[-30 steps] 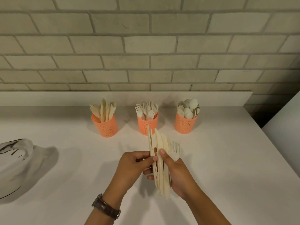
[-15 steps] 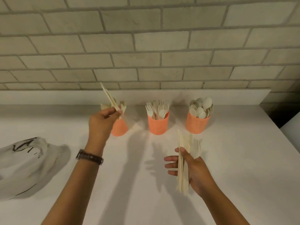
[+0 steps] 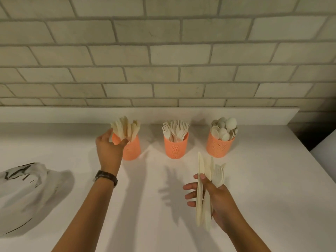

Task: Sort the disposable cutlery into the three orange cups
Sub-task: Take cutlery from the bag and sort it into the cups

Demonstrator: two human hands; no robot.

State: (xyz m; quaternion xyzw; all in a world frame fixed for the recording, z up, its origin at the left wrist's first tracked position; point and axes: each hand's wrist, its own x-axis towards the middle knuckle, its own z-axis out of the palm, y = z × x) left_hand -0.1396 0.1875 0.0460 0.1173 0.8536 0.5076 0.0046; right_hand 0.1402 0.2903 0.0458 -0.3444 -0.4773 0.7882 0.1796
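Cutlery bundle [image 3: 201, 166], knives + forks, upright in right hand [image 3: 218, 199], thumb clamping it, fingers spread behind, above counter [image 3: 254, 188]. Left hand [image 3: 109, 148] curled at knife cup [image 3: 131, 150] rim, touching knives; can't tell if gripping. Fork cup [image 3: 175, 147], spoon cup [image 3: 219, 147] alongside.

Perforated matt plastic orange cups [image 3: 176, 146], smooth white counter [image 3: 254, 179], rough brick wall [image 3: 163, 51]

**anon1:** what's the backdrop here?

**anon2:** pale grey brick wall [image 3: 163, 51], staggered courses, runs the whole width. white counter [image 3: 145, 206] under it with a low white upstand [image 3: 54, 114] along the back.

**anon1:** lighting?

**anon2:** warm-ish, soft shadows on the counter. dark gap [image 3: 301, 131] at far right, next to another white surface [image 3: 325, 148].
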